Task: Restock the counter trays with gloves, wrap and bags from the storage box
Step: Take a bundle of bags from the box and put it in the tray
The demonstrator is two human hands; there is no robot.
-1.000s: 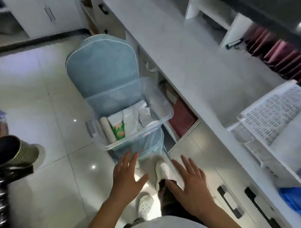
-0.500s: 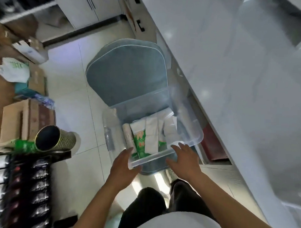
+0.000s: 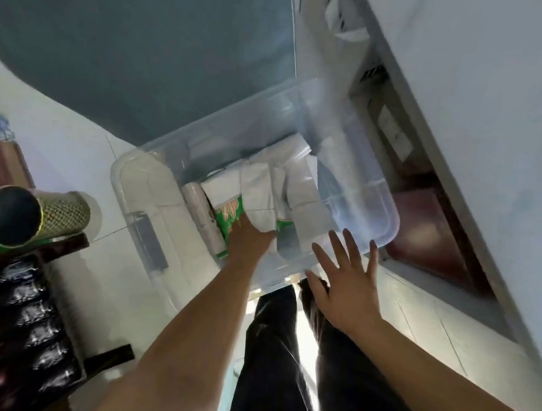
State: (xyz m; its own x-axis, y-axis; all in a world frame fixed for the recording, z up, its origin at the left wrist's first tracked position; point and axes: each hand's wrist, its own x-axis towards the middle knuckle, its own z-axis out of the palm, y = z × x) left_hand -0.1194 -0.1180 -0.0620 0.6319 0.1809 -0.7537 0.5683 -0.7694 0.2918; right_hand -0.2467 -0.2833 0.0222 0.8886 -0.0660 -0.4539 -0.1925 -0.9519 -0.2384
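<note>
A clear plastic storage box (image 3: 385,237) rests on a blue-grey chair (image 3: 145,62). Inside it lie a whitish roll (image 3: 198,215), a green printed pack (image 3: 229,210) and several white packets (image 3: 301,188). My left hand (image 3: 248,241) reaches into the box over the green pack, and its fingers are tucked under a folded white packet (image 3: 258,189). My right hand (image 3: 347,285) hovers over the box's near rim with its fingers spread and nothing in it.
The white counter (image 3: 482,89) runs along the right, with an open shelf below it holding a dark red item (image 3: 425,241). A mesh metal cylinder (image 3: 48,219) lies on a dark rack (image 3: 23,319) at the left. My legs stand just below the box.
The view has closed in on the box. My left hand moved from the near rim into the box onto the packets. My right hand drew back slightly and opened wider.
</note>
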